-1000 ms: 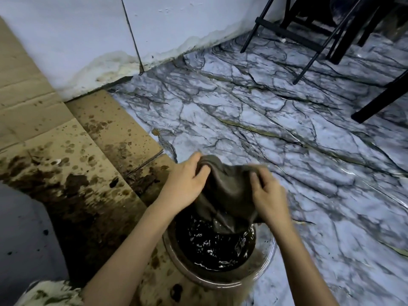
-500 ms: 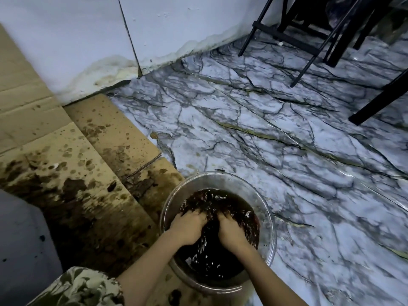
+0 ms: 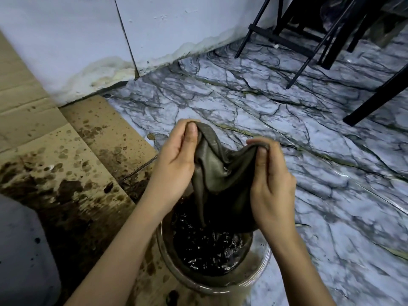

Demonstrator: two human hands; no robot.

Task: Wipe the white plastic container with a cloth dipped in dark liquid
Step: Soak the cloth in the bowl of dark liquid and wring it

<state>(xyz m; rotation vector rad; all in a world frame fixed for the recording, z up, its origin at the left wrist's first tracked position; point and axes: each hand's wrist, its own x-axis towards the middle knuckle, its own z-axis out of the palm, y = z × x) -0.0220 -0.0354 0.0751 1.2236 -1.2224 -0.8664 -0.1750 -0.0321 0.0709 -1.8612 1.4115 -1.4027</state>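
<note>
Both hands hold a wet, dark olive cloth (image 3: 217, 173) above a clear round bowl (image 3: 263, 259) of dark liquid (image 3: 207, 250). The left hand (image 3: 174, 164) pinches the cloth's upper left edge between thumb and fingertips; the right hand (image 3: 270, 184) is clenched on its upper right edge, thumb on the near face. The cloth sags between them, and a narrow fold hangs down to just above the rippled liquid; whether its tip touches the surface is hard to tell. The bowl's far rim is hidden behind the cloth and the hands, while its near rim shows clear and stained brown inside. The bowl sits at the right edge of a flattened cardboard sheet (image 3: 66, 155), spattered and soaked with dark stains, partly over the marbled floor (image 3: 265, 111). The cardboard runs left and back to the white wall (image 3: 66, 40), whose foot is discoloured along the floor. A pale grey-white surface with a rounded edge (image 3: 19, 250), flecked with dark spots, fills the lower left corner just beside the left forearm; it may be the white container, though too little of it shows to be sure. To the right and ahead of the bowl the floor lies open as far as the black chair legs (image 3: 309, 51) at the upper right, well apart from the hands.
</note>
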